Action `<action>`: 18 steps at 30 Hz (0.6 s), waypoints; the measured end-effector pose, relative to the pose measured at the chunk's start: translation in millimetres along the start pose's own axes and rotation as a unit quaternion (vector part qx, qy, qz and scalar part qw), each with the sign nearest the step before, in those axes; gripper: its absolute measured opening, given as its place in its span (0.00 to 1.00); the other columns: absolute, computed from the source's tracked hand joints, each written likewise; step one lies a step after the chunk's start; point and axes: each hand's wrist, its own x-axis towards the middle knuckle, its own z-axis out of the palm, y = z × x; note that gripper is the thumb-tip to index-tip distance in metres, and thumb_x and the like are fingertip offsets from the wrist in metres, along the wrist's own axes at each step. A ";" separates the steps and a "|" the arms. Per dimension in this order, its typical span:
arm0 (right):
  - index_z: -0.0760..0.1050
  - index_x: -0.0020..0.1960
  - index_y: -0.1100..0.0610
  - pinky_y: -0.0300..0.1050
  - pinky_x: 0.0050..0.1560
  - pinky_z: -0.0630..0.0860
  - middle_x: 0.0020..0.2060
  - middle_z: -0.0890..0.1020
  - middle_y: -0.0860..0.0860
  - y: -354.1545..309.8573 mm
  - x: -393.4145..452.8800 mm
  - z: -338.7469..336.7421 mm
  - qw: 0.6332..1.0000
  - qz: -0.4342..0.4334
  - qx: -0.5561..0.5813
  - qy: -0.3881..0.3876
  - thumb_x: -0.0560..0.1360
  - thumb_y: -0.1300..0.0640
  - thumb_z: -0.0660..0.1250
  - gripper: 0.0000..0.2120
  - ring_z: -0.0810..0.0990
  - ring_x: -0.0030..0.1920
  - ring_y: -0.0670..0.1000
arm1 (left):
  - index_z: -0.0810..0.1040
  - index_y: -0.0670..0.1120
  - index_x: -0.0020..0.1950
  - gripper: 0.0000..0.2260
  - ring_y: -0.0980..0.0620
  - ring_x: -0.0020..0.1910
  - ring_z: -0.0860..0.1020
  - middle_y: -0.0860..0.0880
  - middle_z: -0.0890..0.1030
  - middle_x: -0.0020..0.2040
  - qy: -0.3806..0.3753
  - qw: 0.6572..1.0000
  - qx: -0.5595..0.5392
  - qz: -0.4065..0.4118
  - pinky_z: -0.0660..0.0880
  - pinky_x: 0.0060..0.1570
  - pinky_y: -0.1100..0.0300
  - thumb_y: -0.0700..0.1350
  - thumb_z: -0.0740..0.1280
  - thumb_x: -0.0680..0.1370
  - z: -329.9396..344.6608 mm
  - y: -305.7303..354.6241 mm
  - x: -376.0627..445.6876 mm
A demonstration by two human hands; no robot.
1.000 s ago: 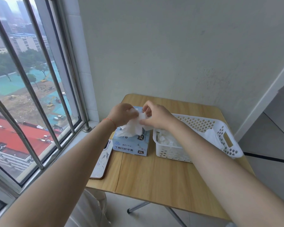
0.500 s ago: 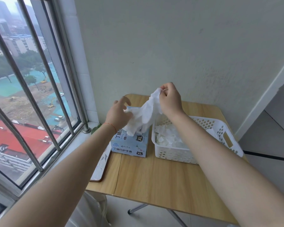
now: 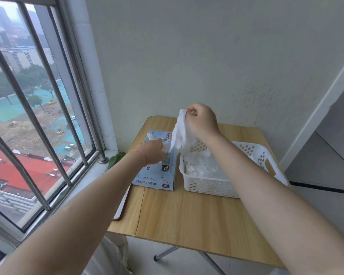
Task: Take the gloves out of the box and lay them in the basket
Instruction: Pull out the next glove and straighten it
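Note:
A light blue glove box (image 3: 157, 175) marked XL lies on the wooden table (image 3: 187, 219), left of a white perforated basket (image 3: 211, 185). Several white gloves (image 3: 201, 165) lie crumpled in the basket. My right hand (image 3: 202, 120) pinches the cuff of a white glove (image 3: 179, 133), which hangs down over the gap between box and basket. My left hand (image 3: 154, 150) rests on top of the box at its opening, fingers on white glove material there; whether it grips any is unclear.
A barred window and sill run along the left. A phone (image 3: 122, 205) with a brown edge lies at the table's left rim. A green leaf (image 3: 115, 158) sits on the sill near the wall corner. The wall stands close behind the table.
My left hand let go of the raised glove and dropped onto the box top. My right hand still holds the glove up, now hanging free and shifted slightly towards the basket.

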 end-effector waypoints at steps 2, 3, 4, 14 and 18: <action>0.78 0.47 0.54 0.39 0.40 0.67 0.39 0.78 0.47 1.7 -3.3 -1.4 1.000 0.000 -0.007 -0.026 0.77 0.58 0.63 0.06 0.76 0.42 0.49 | 0.68 0.49 0.53 0.08 0.46 0.46 0.75 0.41 0.77 0.58 0.057 0.994 -0.090 0.012 0.74 0.49 0.55 0.44 0.66 0.77 -2.8 -8.1 6.0; 0.79 0.45 0.55 0.39 0.38 0.67 0.37 0.78 0.47 1.1 -5.0 -3.6 0.999 -0.003 -0.011 -0.037 0.77 0.58 0.64 0.05 0.76 0.41 0.49 | 0.69 0.50 0.52 0.08 0.45 0.48 0.76 0.43 0.76 0.56 0.102 0.985 -0.141 0.004 0.75 0.53 0.53 0.44 0.67 0.76 -6.4 -9.4 5.8; 0.79 0.44 0.54 0.39 0.37 0.67 0.36 0.77 0.46 -0.1 -6.3 -5.5 0.999 -0.008 -0.016 -0.048 0.77 0.57 0.64 0.05 0.75 0.40 0.49 | 0.72 0.52 0.50 0.06 0.45 0.51 0.76 0.47 0.75 0.54 0.170 0.967 -0.188 0.006 0.74 0.57 0.51 0.44 0.66 0.76 -9.9 -9.2 4.0; 0.81 0.49 0.61 0.42 0.41 0.73 0.39 0.80 0.50 -15.0 -19.1 -18.6 0.984 0.048 0.088 -0.146 0.74 0.48 0.71 0.15 0.77 0.40 0.49 | 0.81 0.45 0.47 0.03 0.48 0.39 0.78 0.47 0.81 0.40 0.121 0.880 -0.458 0.033 0.76 0.37 0.59 0.43 0.72 0.75 -47.6 23.6 -27.0; 0.80 0.47 0.60 0.42 0.36 0.69 0.37 0.79 0.52 -11.4 -28.5 -39.6 0.955 0.097 0.044 -0.276 0.69 0.48 0.76 0.16 0.75 0.37 0.50 | 0.82 0.47 0.39 0.07 0.49 0.35 0.74 0.45 0.77 0.36 0.167 0.803 -0.571 -0.034 0.71 0.33 0.61 0.39 0.68 0.76 -47.9 12.1 -31.0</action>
